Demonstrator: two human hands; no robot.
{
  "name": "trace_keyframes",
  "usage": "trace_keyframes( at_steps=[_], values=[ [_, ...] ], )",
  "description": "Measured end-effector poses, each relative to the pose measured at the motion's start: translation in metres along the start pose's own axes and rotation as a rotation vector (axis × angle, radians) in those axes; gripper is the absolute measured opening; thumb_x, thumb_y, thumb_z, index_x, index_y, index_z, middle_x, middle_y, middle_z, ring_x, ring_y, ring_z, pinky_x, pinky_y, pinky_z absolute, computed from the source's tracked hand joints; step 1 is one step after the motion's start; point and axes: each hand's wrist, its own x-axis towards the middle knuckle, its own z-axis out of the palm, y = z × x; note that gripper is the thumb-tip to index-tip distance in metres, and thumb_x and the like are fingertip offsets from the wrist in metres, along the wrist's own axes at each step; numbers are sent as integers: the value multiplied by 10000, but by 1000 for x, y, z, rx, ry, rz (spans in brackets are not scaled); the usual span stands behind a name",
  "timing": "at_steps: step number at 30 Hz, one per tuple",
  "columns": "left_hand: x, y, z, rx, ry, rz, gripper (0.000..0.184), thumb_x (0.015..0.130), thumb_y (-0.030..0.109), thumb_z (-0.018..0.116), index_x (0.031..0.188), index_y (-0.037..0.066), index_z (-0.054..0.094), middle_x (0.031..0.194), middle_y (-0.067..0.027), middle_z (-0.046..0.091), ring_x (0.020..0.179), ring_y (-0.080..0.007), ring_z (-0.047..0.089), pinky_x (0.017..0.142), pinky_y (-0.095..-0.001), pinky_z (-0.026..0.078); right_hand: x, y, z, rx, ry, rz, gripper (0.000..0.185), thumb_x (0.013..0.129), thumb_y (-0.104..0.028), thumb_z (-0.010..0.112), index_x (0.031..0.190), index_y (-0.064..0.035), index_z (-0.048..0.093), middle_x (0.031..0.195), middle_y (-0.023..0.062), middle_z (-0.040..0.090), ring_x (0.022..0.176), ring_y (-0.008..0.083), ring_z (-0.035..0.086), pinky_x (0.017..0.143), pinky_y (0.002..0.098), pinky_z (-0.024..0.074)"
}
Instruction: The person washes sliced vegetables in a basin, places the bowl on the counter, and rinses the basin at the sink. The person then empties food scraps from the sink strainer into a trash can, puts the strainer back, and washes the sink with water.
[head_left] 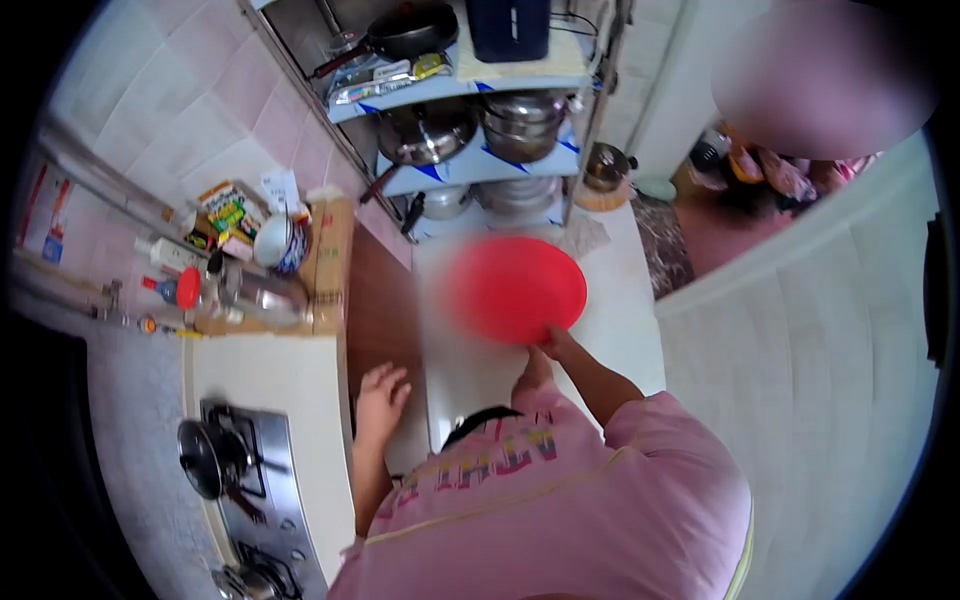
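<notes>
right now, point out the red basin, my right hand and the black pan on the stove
red basin [530,288], head view, its middle
right hand [554,343], head view, its middle
black pan [208,457], head view, its top side

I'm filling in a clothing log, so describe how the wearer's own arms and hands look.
The left hand and right hand are bare, with no gloves visible. The forearms are uncovered below the short sleeves of a pink shirt, which has multicoloured lettering and a thin yellowish line across its front.
</notes>
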Motion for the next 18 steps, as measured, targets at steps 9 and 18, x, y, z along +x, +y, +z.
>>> trace_keyframes(
  at_steps=[9, 18],
  values=[
    [116, -41, 74, -21, -73, -464, 292, 686, 141, 657, 968, 90, 600, 1029, -140, 554, 995, -317, 491, 847, -381, 406, 316, -72, 154, 10, 125, 36, 390, 727, -60, 570, 1088, -109, 432, 994, 106, 540, 849, 275, 555, 690, 425, 508],
    [196, -20, 97, -54, -94, -785, 282, 723, 214, 638, 983, 118, 589, 1043, -123, 545, 984, -294, 492, 825, -377, 419, 478, -122, 245, 39, -268, -263, 216, 710, -54, 634, 896, -109, 539, 854, 58, 591, 788, 203, 571, 650, 268, 502]
  ],
)
